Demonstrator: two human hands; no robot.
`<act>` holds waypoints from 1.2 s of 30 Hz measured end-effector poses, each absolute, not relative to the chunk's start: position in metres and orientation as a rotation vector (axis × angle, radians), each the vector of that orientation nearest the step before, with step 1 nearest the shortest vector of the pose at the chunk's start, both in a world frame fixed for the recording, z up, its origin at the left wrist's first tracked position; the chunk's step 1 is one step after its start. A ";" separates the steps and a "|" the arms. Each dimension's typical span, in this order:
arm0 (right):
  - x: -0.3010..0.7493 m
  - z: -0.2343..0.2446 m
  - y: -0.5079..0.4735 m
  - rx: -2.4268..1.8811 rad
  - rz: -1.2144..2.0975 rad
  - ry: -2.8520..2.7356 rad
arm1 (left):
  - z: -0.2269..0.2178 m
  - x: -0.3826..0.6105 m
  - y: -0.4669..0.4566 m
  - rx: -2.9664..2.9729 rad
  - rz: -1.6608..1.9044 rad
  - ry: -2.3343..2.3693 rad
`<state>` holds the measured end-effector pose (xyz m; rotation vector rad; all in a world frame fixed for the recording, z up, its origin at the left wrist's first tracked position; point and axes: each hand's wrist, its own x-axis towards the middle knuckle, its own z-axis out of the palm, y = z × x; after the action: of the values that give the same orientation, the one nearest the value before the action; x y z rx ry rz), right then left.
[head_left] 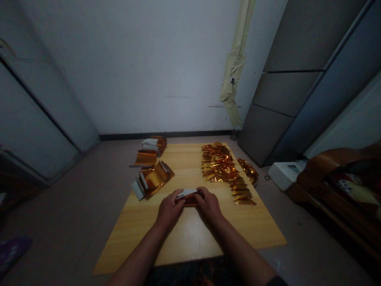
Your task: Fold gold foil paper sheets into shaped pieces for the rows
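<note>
My left hand [169, 210] and my right hand [209, 206] meet near the middle of a light wooden board [133, 226], both gripping a folded piece of gold foil paper [187, 198] with a white strip on top. Its lower part is mostly hidden by my fingers. To the left of my left hand lies an open pile of gold foil sheets with white edges [153, 180]. Beyond it are further white-and-gold stacks [151, 147]. Right of my right hand, a row of folded gold foil pieces [241, 194] leads back to a large crumpled-looking heap [217, 163].
A small gold foil pile [248, 171] sits on the floor beside the board's right edge. Grey metal cabinets [282, 91] stand at right, near a white box [285, 174] and brown wooden furniture [336, 178]. A wall rises behind the board.
</note>
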<state>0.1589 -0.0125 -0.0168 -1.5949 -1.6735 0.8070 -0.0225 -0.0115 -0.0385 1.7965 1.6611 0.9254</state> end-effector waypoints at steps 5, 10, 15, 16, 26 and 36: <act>0.147 -0.017 -0.008 -1.881 0.618 -1.744 | -0.036 -0.013 -0.010 1.700 0.886 1.811; 0.140 -0.019 -0.009 -1.939 0.420 -1.928 | -0.038 -0.007 -0.012 1.766 0.893 1.867; 0.138 -0.018 -0.008 -1.954 0.361 -2.029 | -0.044 -0.007 -0.012 1.967 0.942 1.840; 0.139 -0.017 -0.007 -1.960 0.360 -2.038 | -0.046 -0.007 -0.012 2.020 0.928 1.833; 0.139 -0.011 0.000 -2.071 0.365 -2.056 | -0.047 -0.005 -0.009 2.218 0.605 1.970; 0.139 -0.004 0.003 -2.097 0.399 -2.070 | -0.042 -0.001 -0.008 2.234 0.414 2.061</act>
<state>0.1387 0.0026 -0.0037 -2.0971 -2.0696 0.3991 -0.0005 -0.0082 -0.0425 2.2343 2.0606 0.4141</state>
